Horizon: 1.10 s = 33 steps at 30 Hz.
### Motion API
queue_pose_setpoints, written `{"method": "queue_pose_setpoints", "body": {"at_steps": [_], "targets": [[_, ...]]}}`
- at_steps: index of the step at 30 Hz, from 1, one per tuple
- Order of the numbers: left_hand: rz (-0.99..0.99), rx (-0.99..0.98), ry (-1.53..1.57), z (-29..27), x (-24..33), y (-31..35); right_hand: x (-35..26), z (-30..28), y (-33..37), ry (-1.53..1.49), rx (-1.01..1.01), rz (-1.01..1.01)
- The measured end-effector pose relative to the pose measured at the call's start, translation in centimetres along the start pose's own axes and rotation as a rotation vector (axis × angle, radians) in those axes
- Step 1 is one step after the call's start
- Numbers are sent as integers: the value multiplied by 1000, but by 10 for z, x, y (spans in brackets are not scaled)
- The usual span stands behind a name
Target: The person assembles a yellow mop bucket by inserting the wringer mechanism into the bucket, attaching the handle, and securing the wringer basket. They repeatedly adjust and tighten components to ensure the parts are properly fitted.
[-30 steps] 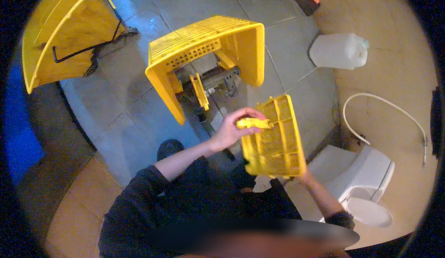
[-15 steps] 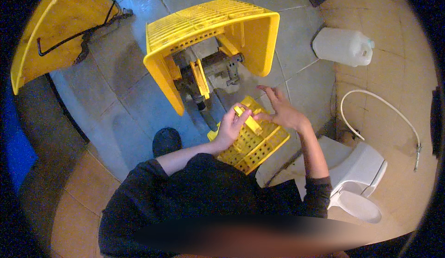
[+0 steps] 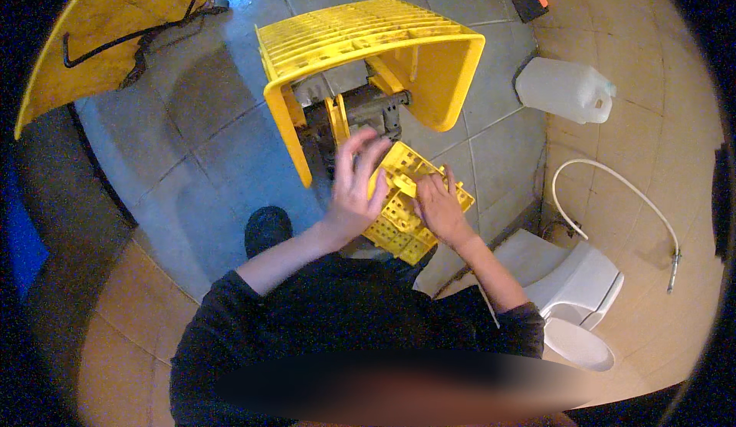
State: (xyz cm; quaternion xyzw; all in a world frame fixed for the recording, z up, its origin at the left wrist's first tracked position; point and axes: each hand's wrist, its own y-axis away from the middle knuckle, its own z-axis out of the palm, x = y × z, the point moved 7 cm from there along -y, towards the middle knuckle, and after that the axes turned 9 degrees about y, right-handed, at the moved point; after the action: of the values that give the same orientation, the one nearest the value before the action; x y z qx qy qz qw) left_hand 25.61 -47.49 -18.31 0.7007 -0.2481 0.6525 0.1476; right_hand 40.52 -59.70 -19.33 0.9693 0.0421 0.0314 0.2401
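Observation:
A yellow perforated plastic plate (image 3: 397,237), ribbed on its upper part, lies tilted in front of me. My right hand (image 3: 442,208) grips it near its right side with bent fingers; the fingertips are partly hidden among the ribs. Beside the plate's left edge, my left hand (image 3: 354,193) is raised with spread fingers, slightly blurred and holding nothing. Just beyond both hands stands a large yellow slatted housing (image 3: 372,32), which looks like a mop wringer. Inside it are a dark metal mechanism (image 3: 372,109) and an upright yellow bracket (image 3: 337,120).
A large yellow panel (image 3: 115,24) with a bent black rod stands at the far left. To the right are a translucent jug (image 3: 560,88), a white hose (image 3: 640,189) by the wall and a white toilet (image 3: 586,281). My dark shoe (image 3: 268,231) rests on the tiled floor.
My left hand has let go of the small yellow bar and opened, moving left. My right hand has come down and closed on the plate, which now shows its ribbed parts.

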Motion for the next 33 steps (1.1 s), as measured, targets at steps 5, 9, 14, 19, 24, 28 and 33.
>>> {"method": "queue_pose_setpoints", "body": {"at_steps": [5, 9, 14, 19, 24, 28, 33], "targets": [[-109, 264, -210, -31, -33, -27, 9, 1, -18, -105, -102, 9], [-97, 205, -442, -25, -38, -24, 10, -3, -38, -245, -182, -62], [-117, 241, -214, -32, -42, -16, 15, -7, -60, -289, -406, -99], [-56, 223, 22, -34, -41, -9, 11, -19, -75, -245, -487, -128], [-173, 27, 516, -20, -51, -6, 8, -45, -87, -279, -562, -188], [55, -235, 405, -18, -31, -4, 1, -62, -106, -245, -625, -282], [137, -314, 484, -26, -29, 2, -3, -53, -114, -157, -830, -360]]}}
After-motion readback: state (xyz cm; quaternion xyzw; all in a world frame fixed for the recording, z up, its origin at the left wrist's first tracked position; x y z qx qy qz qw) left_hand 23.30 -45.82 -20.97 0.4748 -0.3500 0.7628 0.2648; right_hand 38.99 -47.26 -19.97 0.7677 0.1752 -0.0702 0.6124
